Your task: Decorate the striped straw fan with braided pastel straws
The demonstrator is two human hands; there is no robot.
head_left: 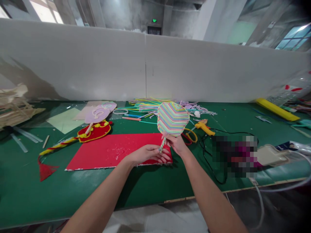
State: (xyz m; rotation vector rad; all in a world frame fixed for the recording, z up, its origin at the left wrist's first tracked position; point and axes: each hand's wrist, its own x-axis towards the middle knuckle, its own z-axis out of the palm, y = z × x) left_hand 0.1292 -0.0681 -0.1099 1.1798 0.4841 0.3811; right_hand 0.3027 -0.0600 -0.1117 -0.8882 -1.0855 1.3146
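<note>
A round hand fan [173, 119] covered in zigzag pastel stripes of pipe cleaner stands upright in front of me, its twisted handle pointing down. My right hand [177, 144] is closed around the base of the fan face, where the handle begins. With thumb and fingertips, my left hand [150, 153] grips the lower end of the handle, its other fingers stretched out below. Under both hands lies a red board [102, 149] with whitish specks on it. Left of the board is a red-and-yellow fan [94, 132] with a twisted handle and red tassel [46, 171].
Many loose pastel pipe cleaners [145, 106] lie at the back. A yellow glue gun [204, 127] and scissors [193, 135] are right of the fan, near a black cord. Lilac paper pieces [100, 113] sit back left. A white partition [97, 64] closes off the green table [145, 191].
</note>
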